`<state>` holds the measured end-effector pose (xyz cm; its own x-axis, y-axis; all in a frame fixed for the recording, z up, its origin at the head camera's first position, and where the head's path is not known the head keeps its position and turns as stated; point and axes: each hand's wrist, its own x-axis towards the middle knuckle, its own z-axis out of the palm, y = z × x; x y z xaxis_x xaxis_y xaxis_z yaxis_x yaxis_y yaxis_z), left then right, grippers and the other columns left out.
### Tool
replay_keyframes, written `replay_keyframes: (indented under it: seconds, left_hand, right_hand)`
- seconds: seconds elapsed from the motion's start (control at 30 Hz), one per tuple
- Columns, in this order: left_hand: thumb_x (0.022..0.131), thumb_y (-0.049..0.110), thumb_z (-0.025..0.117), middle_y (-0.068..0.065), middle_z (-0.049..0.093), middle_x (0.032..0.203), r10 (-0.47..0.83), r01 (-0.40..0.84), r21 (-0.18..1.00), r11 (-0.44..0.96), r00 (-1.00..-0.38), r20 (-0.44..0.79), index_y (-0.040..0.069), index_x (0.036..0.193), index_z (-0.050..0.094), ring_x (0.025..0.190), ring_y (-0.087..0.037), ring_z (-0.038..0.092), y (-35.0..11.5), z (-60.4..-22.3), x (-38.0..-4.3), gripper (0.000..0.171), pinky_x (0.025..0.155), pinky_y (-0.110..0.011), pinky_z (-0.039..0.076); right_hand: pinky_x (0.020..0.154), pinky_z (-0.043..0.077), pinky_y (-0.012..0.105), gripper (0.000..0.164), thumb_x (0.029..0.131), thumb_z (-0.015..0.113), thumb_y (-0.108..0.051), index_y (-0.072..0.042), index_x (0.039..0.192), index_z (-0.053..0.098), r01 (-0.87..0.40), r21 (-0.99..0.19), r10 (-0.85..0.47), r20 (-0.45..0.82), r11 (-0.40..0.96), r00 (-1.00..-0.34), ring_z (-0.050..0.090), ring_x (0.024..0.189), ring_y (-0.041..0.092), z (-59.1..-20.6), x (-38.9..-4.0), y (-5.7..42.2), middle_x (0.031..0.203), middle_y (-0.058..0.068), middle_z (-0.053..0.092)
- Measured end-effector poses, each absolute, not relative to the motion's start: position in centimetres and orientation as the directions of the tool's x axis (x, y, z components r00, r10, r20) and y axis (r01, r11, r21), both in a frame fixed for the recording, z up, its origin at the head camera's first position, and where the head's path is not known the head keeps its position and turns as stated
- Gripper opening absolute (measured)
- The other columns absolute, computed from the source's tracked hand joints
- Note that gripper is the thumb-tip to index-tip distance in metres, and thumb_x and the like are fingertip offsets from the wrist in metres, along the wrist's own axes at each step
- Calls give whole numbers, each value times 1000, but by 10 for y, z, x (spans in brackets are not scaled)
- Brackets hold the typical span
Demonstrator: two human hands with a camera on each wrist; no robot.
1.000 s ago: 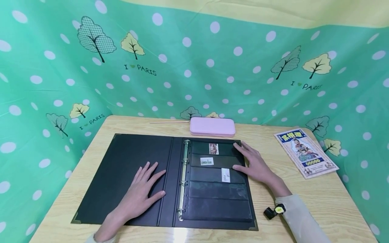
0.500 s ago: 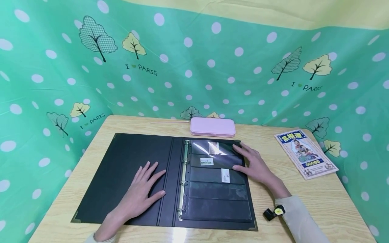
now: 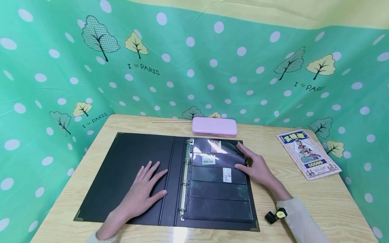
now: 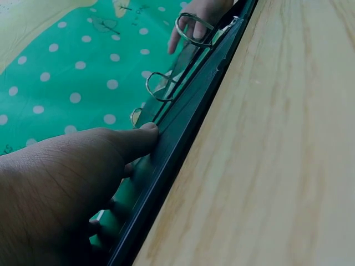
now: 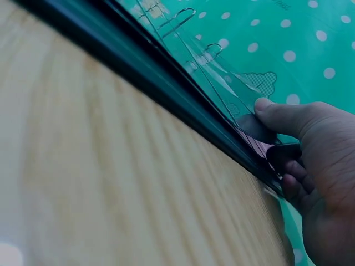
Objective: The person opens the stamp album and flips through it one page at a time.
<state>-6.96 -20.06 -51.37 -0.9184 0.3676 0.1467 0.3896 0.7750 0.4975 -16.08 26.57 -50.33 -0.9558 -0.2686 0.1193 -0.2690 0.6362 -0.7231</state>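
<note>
A black ring-binder stamp album [image 3: 133,168] lies spread on the table. Its clear-pocketed stamp page [image 3: 218,192] holds three small stamps: one in the top pocket, a green-and-white stamp [image 3: 208,160] below it, and a pale stamp [image 3: 227,175] in the third row. My left hand [image 3: 138,192] rests flat on the inside of the left cover, fingers spread. At the page's upper right edge, my right hand [image 3: 256,165] pinches the page, which lifts slightly there. In the right wrist view the thumb [image 5: 265,105] lies on top, with the other fingers curled by the edge.
A pink case [image 3: 214,126] stands behind the album, with a thin stick [image 3: 171,122] to its left. At the right lies an illustrated booklet [image 3: 308,154]. Metal rings [image 3: 184,183] rise along the album's spine. A green dotted curtain [image 3: 170,67] surrounds the table.
The page's upper right part has risen a little under my right hand, and bright reflections have spread over the upper pockets. My left hand stays in place.
</note>
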Motion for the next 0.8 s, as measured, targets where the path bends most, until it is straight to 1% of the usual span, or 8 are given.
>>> replay_keyframes:
  seconds: [0.03,0.1,0.2,0.3,0.37,0.43,0.6,0.8]
  left_hand:
    - [105,54,72,-18,33,179,366,387,497,777,-919,145,19,163,57,168,-47,17,-200,-514,-69,69,136,-60,5]
    - [105,54,72,-18,33,179,364,383,498,778,-921,140,19,163,57,169,-47,17,-200,-514,-69,69,136,-60,5]
    - [105,55,72,-18,33,179,364,381,499,779,-921,136,19,163,57,169,-47,17,-200,-515,-69,69,136,-60,5]
    - [105,55,72,-18,32,179,364,381,501,777,-921,135,19,163,57,169,-46,17,-199,-515,-68,69,136,-61,5]
    - [105,55,72,-18,32,179,363,382,499,778,-921,138,20,164,57,169,-47,17,-199,-515,-68,69,136,-60,5]
    - [105,55,72,-18,33,179,363,386,497,777,-920,147,19,163,57,168,-47,18,-199,-515,-67,69,136,-60,5]
    - [105,52,73,-20,36,177,366,407,489,771,-912,184,19,162,58,167,-49,21,-198,-514,-68,68,136,-58,5]
    - [106,54,71,-19,34,178,365,398,495,773,-916,166,19,163,58,168,-48,18,-199,-513,-69,68,136,-59,4]
  right_hand:
    - [88,55,36,90,99,87,-16,-15,174,38,-263,-726,-259,121,636,-958,68,105,26,-503,-161,266,123,12,74]
    - [72,45,30,93,97,88,-11,-12,175,37,-258,-753,-241,135,605,-961,55,81,18,-503,-160,266,94,7,65]
    - [70,43,25,101,95,88,-4,-11,176,30,-270,-812,-230,171,517,-958,49,70,11,-503,-157,267,78,6,54]
    - [72,47,22,106,95,85,3,-13,178,23,-303,-862,-242,218,406,-946,54,72,9,-502,-152,269,117,22,71]
    - [75,51,19,106,96,82,7,-15,179,20,-318,-880,-253,237,354,-938,60,77,7,-500,-148,270,154,29,59]
    - [79,54,16,105,97,78,11,-15,179,18,-324,-897,-261,249,301,-933,65,84,5,-497,-143,271,176,31,32]
    - [85,58,16,97,104,64,15,-11,180,8,-318,-931,-264,266,178,-927,71,100,4,-490,-129,273,170,31,40]
    - [94,57,17,86,108,53,16,-7,179,10,-359,-929,-278,322,93,-905,71,114,5,-481,-116,273,157,-2,61]
